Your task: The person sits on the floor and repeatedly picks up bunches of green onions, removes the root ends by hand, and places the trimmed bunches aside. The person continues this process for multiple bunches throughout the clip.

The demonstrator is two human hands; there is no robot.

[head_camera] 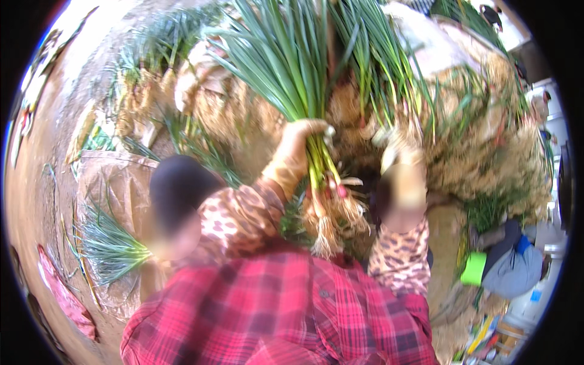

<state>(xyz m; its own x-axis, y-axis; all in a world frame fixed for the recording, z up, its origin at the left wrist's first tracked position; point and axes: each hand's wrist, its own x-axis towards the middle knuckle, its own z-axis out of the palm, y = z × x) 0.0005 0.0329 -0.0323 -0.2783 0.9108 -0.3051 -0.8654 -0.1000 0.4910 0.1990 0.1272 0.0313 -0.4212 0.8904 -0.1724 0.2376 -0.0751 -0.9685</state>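
Note:
My left hand (299, 148), in a yellowish glove, is closed around the lower stalks of a bunch of spring onions (292, 77). Their long green leaves fan out away from me. Below my grip hang the reddish bulbs and pale stringy roots (328, 223), in front of my chest. My right hand (406, 159), gloved too, reaches to the root ends of more spring onions (394, 77) lying on the pile. Blur hides whether its fingers are closed on any of them.
Heaped onions with tangled roots (483, 132) stretch to the right. More onions (141, 86) lie at the far left. A small bunch (114, 246) rests on a brown sheet (114, 175). A person in grey (513, 273) is at the right. Pink cloth (66, 296) lies on the ground.

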